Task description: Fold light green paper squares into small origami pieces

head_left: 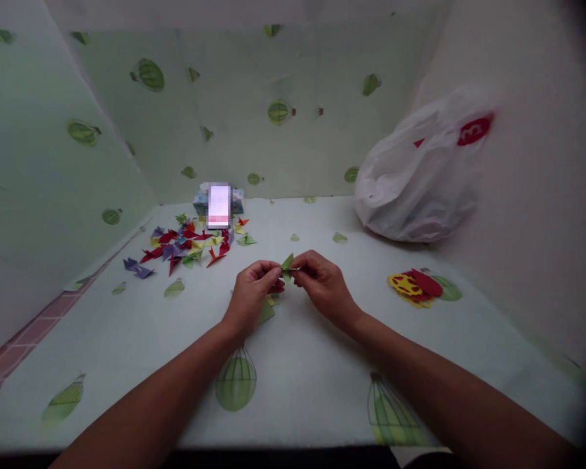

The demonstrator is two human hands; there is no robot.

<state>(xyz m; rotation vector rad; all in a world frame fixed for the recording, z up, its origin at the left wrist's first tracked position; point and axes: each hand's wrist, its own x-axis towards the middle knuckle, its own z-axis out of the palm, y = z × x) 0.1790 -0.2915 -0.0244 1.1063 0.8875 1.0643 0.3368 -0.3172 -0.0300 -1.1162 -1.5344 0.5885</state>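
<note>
Between my two hands, above the middle of the table, is a small folded green origami paper (288, 262). My left hand (254, 286) pinches its left side between thumb and fingers. On the other side, my right hand (322, 279) is closed on its right edge with thumb and forefinger. Under and behind my left hand lie green and yellow paper pieces (267, 311), partly hidden by it. A pile of folded paper cranes (185, 244) in red, purple, yellow, green and orange lies farther back on the left.
A lit phone (219, 205) leans against a tissue box (237, 200) at the back left. A full white plastic bag (420, 176) stands at the back right. Yellow and red paper cutouts (415, 286) lie at the right. Balloon-patterned cloth (312, 391) covers the table.
</note>
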